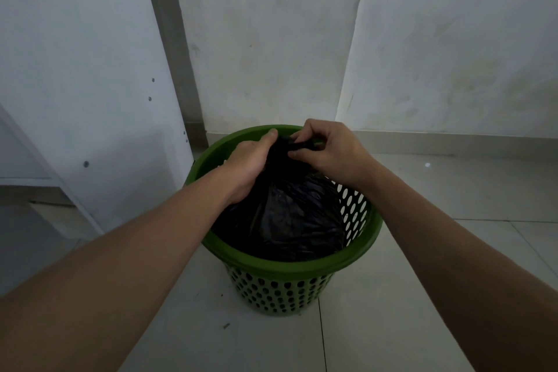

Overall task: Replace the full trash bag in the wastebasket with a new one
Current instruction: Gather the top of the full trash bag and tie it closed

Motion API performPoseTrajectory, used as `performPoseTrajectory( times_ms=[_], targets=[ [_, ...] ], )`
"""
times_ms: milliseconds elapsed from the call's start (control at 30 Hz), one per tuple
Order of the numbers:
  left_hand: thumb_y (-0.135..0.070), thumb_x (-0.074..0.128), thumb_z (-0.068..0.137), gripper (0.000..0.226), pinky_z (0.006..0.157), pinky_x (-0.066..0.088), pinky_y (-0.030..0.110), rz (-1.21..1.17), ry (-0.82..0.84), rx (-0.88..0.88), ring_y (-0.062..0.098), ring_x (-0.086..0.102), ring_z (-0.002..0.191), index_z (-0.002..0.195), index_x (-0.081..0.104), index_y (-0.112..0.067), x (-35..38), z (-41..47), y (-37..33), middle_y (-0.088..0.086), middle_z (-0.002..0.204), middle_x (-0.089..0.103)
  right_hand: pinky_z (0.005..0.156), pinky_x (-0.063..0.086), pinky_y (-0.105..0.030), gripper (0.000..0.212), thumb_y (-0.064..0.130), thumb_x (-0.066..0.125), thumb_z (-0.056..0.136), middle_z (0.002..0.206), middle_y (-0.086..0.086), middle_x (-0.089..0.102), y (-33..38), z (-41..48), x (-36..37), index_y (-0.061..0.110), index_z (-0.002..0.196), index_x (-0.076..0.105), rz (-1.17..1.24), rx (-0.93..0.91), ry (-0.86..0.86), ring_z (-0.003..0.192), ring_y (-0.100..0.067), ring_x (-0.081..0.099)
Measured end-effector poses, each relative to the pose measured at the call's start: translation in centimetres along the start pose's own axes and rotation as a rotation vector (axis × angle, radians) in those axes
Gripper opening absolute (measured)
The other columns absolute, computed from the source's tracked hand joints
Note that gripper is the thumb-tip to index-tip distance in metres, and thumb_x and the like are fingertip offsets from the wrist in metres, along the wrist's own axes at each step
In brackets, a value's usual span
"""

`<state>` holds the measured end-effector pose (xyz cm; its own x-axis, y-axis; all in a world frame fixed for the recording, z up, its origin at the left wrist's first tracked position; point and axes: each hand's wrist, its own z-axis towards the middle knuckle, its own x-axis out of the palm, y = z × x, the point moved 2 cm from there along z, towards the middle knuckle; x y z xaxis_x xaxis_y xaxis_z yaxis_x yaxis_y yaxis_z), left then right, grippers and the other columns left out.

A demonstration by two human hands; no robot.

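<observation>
2 hands (290, 154) gripping 1 black trash bag (283, 220), 1 green wastebasket (280, 290)

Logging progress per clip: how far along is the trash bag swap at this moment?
Early stage. Done: the black trash bag has its top gathered into a neck. In hand: the left hand grips that neck while the right hand pinches the twisted end, apparently tying it. Left: the bag sits inside the green wastebasket, not lifted out; no new bag is visible.
</observation>
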<state>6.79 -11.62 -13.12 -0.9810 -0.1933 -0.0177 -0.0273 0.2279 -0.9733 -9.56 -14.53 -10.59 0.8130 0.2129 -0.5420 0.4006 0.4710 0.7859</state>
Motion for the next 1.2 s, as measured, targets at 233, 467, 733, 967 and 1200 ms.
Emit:
performPoseTrajectory(
  times_ms=[233,467,733,967,1200],
  targets=[
    [-0.025,0.077,0.081,0.05,0.069,0.058,0.027,-0.245,-0.008,-0.02,0.024,0.07,0.087,0.123,0.063,-0.001,-0.2,0.0,0.1,0.015,0.11,0.072,0.062,0.05,-0.022,0.009,0.005,0.065,0.091,0.086,-0.008,0.066,0.7,0.1,-0.4,0.01,0.093,0.058,0.142,0.073,-0.077,0.067,-0.011,0.06],
    [-0.03,0.054,0.096,0.025,0.087,0.049,0.033,0.013,0.07,0.067,0.02,0.062,0.101,0.11,0.065,-0.013,0.6,-0.8,-0.3,0.007,0.108,0.068,0.043,0.051,-0.027,0.005,0.011,0.053,0.098,0.098,-0.014,0.06,0.2,1.7,2.2,0.014,0.1,0.057,0.323,0.318,-0.175,0.064,-0.02,0.059],
    [-0.04,0.059,0.094,0.019,0.085,0.049,0.028,0.229,0.123,0.216,0.012,0.063,0.096,0.099,0.06,-0.022,1.2,-1.4,1.0,-0.002,0.103,0.067,0.059,0.061,-0.049,0.008,0.008,0.054,0.097,0.09,-0.009,0.063,-1.3,2.8,1.2,0.013,0.093,0.059,0.252,0.454,-0.397,0.046,-0.019,0.061],
    [-0.036,0.073,0.086,0.046,0.072,0.047,0.015,0.32,0.106,0.237,0.002,0.061,0.094,0.122,0.05,-0.019,0.8,-1.7,1.2,-0.006,0.111,0.063,0.065,0.061,-0.035,0.043,0.043,0.066,0.091,0.113,-0.014,0.068,-0.4,3.0,0.6,0.008,0.115,0.063,0.517,0.583,-0.016,0.096,-0.028,0.07],
    [-0.03,0.067,0.088,0.023,0.079,0.049,0.025,0.389,0.116,0.293,0.009,0.065,0.093,0.109,0.062,-0.02,1.7,-1.3,0.1,-0.004,0.102,0.069,0.045,0.049,-0.027,0.018,0.018,0.076,0.085,0.074,-0.009,0.067,1.2,2.5,0.5,0.007,0.094,0.066,0.293,0.368,-0.014,0.052,-0.023,0.059]
  ],
)
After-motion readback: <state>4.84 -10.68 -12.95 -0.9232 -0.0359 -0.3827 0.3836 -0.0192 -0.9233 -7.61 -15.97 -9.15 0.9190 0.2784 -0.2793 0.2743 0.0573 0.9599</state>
